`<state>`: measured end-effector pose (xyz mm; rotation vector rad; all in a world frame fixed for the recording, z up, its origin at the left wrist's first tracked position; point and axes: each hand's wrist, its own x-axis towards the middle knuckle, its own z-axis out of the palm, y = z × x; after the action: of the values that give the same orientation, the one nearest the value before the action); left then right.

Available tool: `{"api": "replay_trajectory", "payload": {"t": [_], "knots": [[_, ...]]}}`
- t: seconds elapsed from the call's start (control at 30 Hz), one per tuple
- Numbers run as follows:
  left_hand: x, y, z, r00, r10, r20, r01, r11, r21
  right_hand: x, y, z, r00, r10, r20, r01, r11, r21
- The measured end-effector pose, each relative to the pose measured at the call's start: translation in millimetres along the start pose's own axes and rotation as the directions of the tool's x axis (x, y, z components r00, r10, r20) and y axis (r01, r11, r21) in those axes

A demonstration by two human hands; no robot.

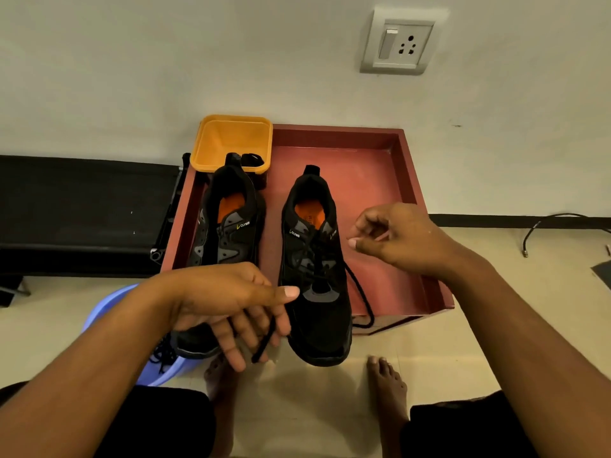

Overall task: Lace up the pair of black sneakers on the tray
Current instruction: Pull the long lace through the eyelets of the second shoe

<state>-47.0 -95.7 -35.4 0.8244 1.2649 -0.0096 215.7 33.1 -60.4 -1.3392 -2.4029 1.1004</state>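
Note:
Two black sneakers with orange insoles stand on a red tray (411, 180), toes toward me. The left sneaker (231, 226) shows no lace in its eyelets. The right sneaker (319, 322) is laced partway up. One end of its lace (362, 292) trails in a loop onto the tray at the right. The other lace end (264, 342) runs down between the fingers of my left hand (228, 299), which hovers over the left sneaker's toe and pinches it. My right hand (396, 239) hangs above the tray to the right of the right sneaker, fingers curled, with nothing visible in it.
An orange tub (231, 137) at the tray's back left corner holds a black bundle (253, 159). A blue basin (109, 305) with a black lace (162, 355) sits on the floor at the left. A black bench (82, 209) stands at the left. My bare feet (386, 388) are below the tray.

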Motion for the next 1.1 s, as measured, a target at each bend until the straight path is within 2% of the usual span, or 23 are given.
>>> {"api": "replay_trajectory", "payload": {"t": [0.07, 0.13, 0.2, 0.27, 0.33, 0.37, 0.47, 0.57, 0.67, 0.73, 0.83, 0.87, 0.9, 0.93, 0.97, 1.0, 1.03, 1.1], "knots": [[2.5, 1.8, 0.5, 0.999, 0.010, 0.047, -0.007, 0.997, -0.076, 1.7, -4.9, 5.5, 1.000, -0.020, -0.003, 0.020, 1.000, 0.024], [3.8, 1.9, 2.0, 0.999, 0.026, 0.027, -0.021, 0.985, -0.171, 2.9, -9.0, 10.1, 0.999, -0.034, 0.004, 0.034, 0.998, 0.049], [5.9, 0.2, 7.4, 0.992, 0.029, -0.119, -0.054, 0.976, -0.213, 3.4, -11.6, 15.5, 0.999, -0.031, 0.026, 0.029, 0.996, 0.081], [13.3, -3.3, 15.8, 0.935, 0.038, -0.352, -0.108, 0.977, -0.184, 3.4, -12.8, 23.1, 0.999, -0.018, 0.043, 0.015, 0.997, 0.073], [23.8, -8.6, 23.0, 0.858, 0.068, -0.509, -0.111, 0.992, -0.056, 3.0, -12.8, 30.6, 0.999, -0.034, 0.037, 0.033, 0.999, 0.015], [27.8, -12.0, 25.4, 0.842, 0.091, -0.532, -0.080, 0.996, 0.043, 2.6, -12.5, 32.6, 0.998, -0.046, 0.038, 0.046, 0.999, 0.001], [28.3, -18.5, 27.6, 0.883, 0.054, -0.466, 0.041, 0.980, 0.193, -0.6, -7.6, 28.4, 0.997, -0.041, 0.062, 0.037, 0.998, 0.055], [19.0, -19.0, 26.5, 0.971, -0.078, -0.226, 0.130, 0.966, 0.224, -7.6, 0.2, 21.9, 0.995, 0.015, 0.102, -0.027, 0.993, 0.118], [12.2, -14.8, 26.8, 0.991, -0.125, -0.047, 0.131, 0.977, 0.167, -11.9, 3.2, 21.9, 0.995, 0.033, 0.095, -0.044, 0.992, 0.117], [10.6, -9.9, 29.4, 0.996, -0.084, -0.036, 0.087, 0.992, 0.090, -13.1, 2.6, 22.2, 0.996, 0.033, 0.085, -0.043, 0.992, 0.120], [12.0, -4.9, 27.5, 0.977, -0.024, -0.210, 0.017, 0.999, -0.036, -13.5, -0.1, 21.9, 0.995, 0.031, 0.095, -0.043, 0.992, 0.122], [13.3, -4.3, 25.7, 0.953, 0.002, -0.303, -0.005, 1.000, -0.012, -13.5, -0.6, 21.2, 0.994, 0.036, 0.104, -0.050, 0.990, 0.132], [14.5, -4.4, 23.5, 0.909, 0.058, -0.413, -0.019, 0.995, 0.097, -13.0, -1.4, 20.8, 0.993, 0.038, 0.114, -0.054, 0.988, 0.142], [17.3, -4.9, 19.4, 0.844, 0.153, -0.514, 0.005, 0.956, 0.293, -12.1, -1.5, 19.9, 0.992, 0.038, 0.118, -0.055, 0.988, 0.145], [20.7, -5.0, 16.0, 0.764, 0.268, -0.587, 0.080, 0.864, 0.498, -10.7, -1.9, 19.4, 0.992, 0.038, 0.118, -0.054, 0.988, 0.143], [24.0, -2.7, 15.1, 0.687, 0.373, -0.623, 0.171, 0.751, 0.638, -9.2, -2.3, 18.7, 0.992, 0.037, 0.117, -0.053, 0.989, 0.139], [28.9, 1.0, 15.8, 0.627, 0.451, -0.635, 0.229, 0.672, 0.704, -8.1, -2.6, 18.4, 0.992, 0.037, 0.119, -0.054, 0.989, 0.140], [38.2, 11.8, 20.8, 0.535, 0.547, -0.644, 0.238, 0.634, 0.736, -5.8, -4.7, 19.0, 0.993, 0.038, 0.110, -0.054, 0.988, 0.147]]}}
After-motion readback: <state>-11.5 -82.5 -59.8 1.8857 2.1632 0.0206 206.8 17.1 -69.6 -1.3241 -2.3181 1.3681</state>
